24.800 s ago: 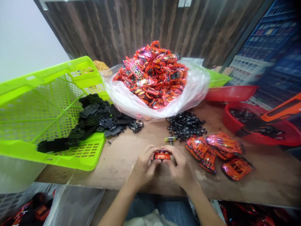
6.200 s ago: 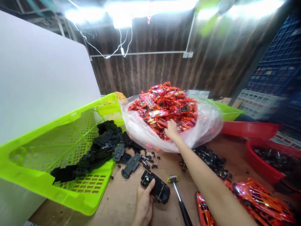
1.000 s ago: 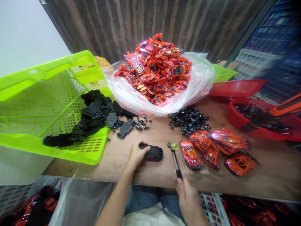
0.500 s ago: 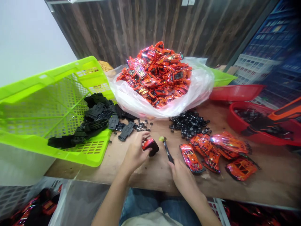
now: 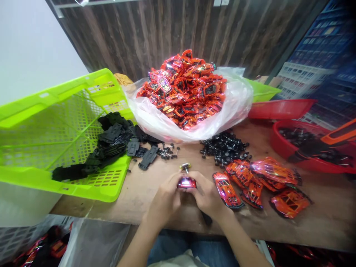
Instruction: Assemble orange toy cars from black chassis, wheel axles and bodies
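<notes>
My left hand [image 5: 167, 193] and my right hand [image 5: 208, 193] are both closed around a small red toy car [image 5: 187, 182] near the front of the table. Fingers and thumbs press on it from either side, and only its shiny end shows. Just beyond my fingertips is the yellowish head of a small hammer [image 5: 185, 166]. Its black handle runs beneath my right hand, which hides the middle. To the right lie several orange car bodies [image 5: 227, 190]. Wheel axles [image 5: 168, 151] and a black car base [image 5: 148, 157] are scattered further left.
A green basket [image 5: 111, 193] lies tilted at left, with black bases spilling from it. Behind stands a white bag [image 5: 191, 137] heaped with orange bodies. Black wheels [image 5: 225, 148] are piled in front of it. A red basin [image 5: 280, 148] at right carries an orange-and-black tool [image 5: 339, 133].
My right hand has let go of the hammer, which now lies on the table, and has moved left onto the car. My left hand has brought the car nearer to me and rightward.
</notes>
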Tool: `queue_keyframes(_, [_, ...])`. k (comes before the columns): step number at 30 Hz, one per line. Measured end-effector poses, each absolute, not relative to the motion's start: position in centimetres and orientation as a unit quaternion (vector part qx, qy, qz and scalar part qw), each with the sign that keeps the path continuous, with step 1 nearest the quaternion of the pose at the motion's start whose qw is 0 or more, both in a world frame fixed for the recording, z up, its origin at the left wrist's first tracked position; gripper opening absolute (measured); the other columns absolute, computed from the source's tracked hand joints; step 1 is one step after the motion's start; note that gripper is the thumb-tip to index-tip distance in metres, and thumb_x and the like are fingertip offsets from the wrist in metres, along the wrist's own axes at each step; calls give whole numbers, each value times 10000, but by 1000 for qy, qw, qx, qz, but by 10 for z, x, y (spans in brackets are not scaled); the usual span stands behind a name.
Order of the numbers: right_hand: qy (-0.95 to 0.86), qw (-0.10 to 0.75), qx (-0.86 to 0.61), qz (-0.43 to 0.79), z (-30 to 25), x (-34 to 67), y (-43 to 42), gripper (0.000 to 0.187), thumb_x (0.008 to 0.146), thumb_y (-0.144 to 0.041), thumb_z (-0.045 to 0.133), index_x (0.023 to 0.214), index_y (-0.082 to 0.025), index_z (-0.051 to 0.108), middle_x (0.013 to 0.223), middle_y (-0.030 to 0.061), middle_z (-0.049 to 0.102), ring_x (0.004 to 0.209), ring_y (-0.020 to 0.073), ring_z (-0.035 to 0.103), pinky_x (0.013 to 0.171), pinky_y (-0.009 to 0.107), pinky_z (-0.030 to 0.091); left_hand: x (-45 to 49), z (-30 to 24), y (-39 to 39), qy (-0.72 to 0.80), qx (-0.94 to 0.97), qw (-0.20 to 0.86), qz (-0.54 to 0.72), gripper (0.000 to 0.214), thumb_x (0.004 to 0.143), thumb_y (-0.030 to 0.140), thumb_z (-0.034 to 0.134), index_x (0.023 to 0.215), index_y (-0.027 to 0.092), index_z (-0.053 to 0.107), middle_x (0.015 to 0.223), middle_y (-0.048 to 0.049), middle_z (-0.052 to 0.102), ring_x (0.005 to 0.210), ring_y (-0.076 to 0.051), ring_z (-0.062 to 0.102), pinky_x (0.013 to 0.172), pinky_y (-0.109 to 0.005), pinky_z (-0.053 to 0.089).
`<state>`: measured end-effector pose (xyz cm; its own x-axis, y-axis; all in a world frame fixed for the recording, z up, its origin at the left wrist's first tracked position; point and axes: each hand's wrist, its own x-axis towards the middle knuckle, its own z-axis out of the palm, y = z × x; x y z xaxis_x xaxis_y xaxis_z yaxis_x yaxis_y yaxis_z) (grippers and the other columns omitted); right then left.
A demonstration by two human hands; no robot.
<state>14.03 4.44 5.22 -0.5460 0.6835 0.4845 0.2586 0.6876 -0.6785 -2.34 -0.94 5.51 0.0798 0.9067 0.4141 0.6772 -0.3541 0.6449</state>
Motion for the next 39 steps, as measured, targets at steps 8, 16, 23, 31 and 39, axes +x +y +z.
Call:
queue_keyframes(8, [-844, 431, -287, 143, 66, 176, 25, 358, 852, -96, 475, 1174, -251, 507, 1129, 79, 610, 1086, 217, 570, 902, 386, 490, 9, 60, -22, 501, 743, 144, 419, 534, 821, 37, 443, 1321, 218, 390, 1288, -110, 550, 1216, -207, 505, 1005, -363, 457])
queue_keyframes(16, [-753, 414, -492, -142, 22, 298, 52, 178, 829, -230, 574, 1006, -212, 565, 1247, 138, 533, 1151, 282, 538, 949, 467, 431, -50, 30, 44, 757, 619, -24, 208, 395, 813, 158, 495, 1203, 96, 517, 1235, -229, 526, 1153, -349, 474, 941, -511, 403])
queue_keyframes(23, [-772, 392, -485, -126, -13, 306, 45, 275, 804, -267, 565, 1067, -193, 531, 1281, 152, 523, 1161, 307, 535, 967, 488, 397, -113, 14, 67, 819, 556, -93, 103, 428, 861, 121, 324, 1248, 53, 495, 1059, -233, 595, 1010, -331, 556, 877, -477, 401])
queue_keyframes(31, [-737, 429, -511, -111, -19, 309, 49, 348, 795, -318, 574, 1099, -151, 545, 1271, 184, 500, 1185, 337, 491, 975, 528, 396, -112, 18, 34, 787, 417, 95, 445, 336, 842, 250, 426, 1141, 155, 546, 968, -138, 681, 886, -278, 658, 759, -374, 517])
queue_keyframes(39, [-714, 449, -524, -120, 4, 285, 41, 312, 821, -283, 536, 1108, -161, 528, 1242, 170, 519, 1211, 329, 464, 997, 550, 363, -46, 6, 14, 546, 162, 558, 603, 462, 639, 303, 739, 995, 183, 470, 771, -28, 691, 620, -206, 697, 502, -272, 544])
